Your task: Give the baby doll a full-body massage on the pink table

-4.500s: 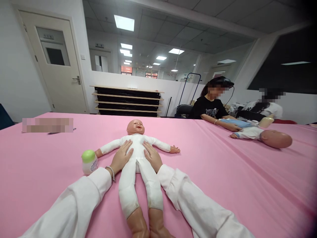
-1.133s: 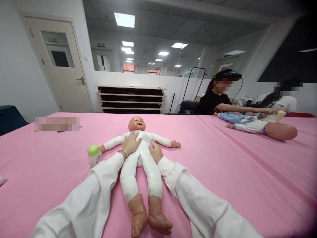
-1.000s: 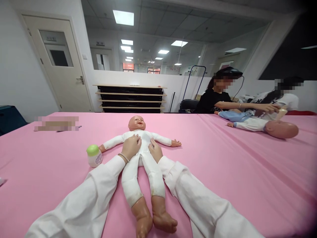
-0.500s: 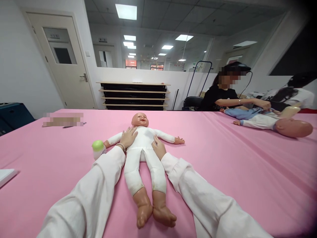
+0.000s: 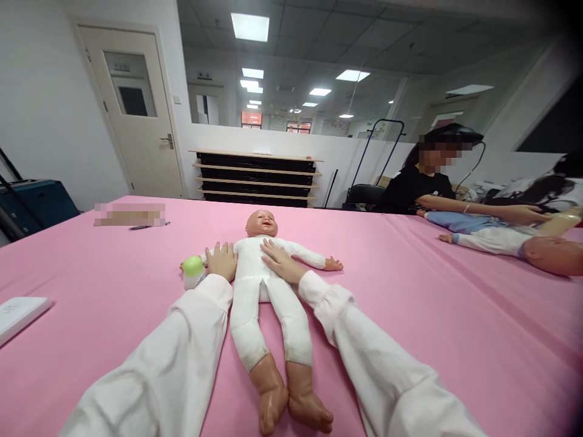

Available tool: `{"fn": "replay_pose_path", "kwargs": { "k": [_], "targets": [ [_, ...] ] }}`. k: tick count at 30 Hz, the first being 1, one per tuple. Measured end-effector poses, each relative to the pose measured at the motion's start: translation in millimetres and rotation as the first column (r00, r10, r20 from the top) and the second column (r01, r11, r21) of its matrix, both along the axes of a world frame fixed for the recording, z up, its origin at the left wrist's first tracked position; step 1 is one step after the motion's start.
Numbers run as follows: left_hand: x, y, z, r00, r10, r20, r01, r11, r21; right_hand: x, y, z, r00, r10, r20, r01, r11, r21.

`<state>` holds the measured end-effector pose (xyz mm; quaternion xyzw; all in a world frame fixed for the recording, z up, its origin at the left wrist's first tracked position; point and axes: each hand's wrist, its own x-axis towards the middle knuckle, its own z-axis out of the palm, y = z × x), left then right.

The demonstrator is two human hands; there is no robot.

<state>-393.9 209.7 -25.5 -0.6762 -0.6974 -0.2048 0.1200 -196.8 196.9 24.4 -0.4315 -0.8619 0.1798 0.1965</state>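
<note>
A baby doll (image 5: 262, 303) with a white cloth body lies on its back on the pink-covered table (image 5: 401, 340), its feet towards me. My left hand (image 5: 222, 262) is flat with fingers spread, over the doll's arm beside its trunk. Across the doll's chest and side lies my right hand (image 5: 282, 262), its fingers stretched out and holding nothing. A small bottle with a green cap (image 5: 194, 271) stands just left of my left hand, in front of the doll's hand.
A white box-like object (image 5: 22, 315) lies at the left edge. Further back are a blurred tan item (image 5: 132, 215) and a pen (image 5: 150, 226). At the right, a person in black (image 5: 432, 176) reaches over another clothed doll (image 5: 496, 237).
My left hand has moved from the doll's chest out to its arm. My right hand has slid from the side onto the chest. The view has shifted slightly left.
</note>
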Motion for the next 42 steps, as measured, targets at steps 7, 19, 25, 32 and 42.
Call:
{"fn": "replay_pose_path", "kwargs": {
  "k": [7, 19, 25, 32, 42],
  "targets": [
    [0.1, -1.7, 0.0, 1.0, 0.008, -0.018, -0.008, 1.0, 0.025, -9.5, 31.4, -1.4, 0.971, -0.206, 0.125, 0.203, 0.979, 0.036],
    [-3.6, -1.7, 0.3, 1.0, -0.016, 0.016, 0.016, 1.0, 0.005, 61.4, 23.6, -38.7, 0.747, -0.646, 0.159, 0.603, 0.758, 0.249],
    [1.0, -2.0, 7.6, 0.997, -0.005, 0.079, 0.002, 0.999, 0.038, 87.9, 21.3, -42.6, 0.616, -0.776, 0.131, 0.669, 0.604, 0.434],
    [3.2, 7.2, 10.3, 0.927, -0.367, 0.078, 0.369, 0.929, -0.018, 49.1, 32.7, -30.5, 0.929, -0.352, 0.115, 0.297, 0.894, 0.335],
    [-9.0, 8.2, 5.6, 0.993, -0.116, -0.024, 0.116, 0.993, -0.01, 77.2, 34.4, -41.8, 0.816, -0.512, 0.268, 0.406, 0.838, 0.366]
  ]
}}
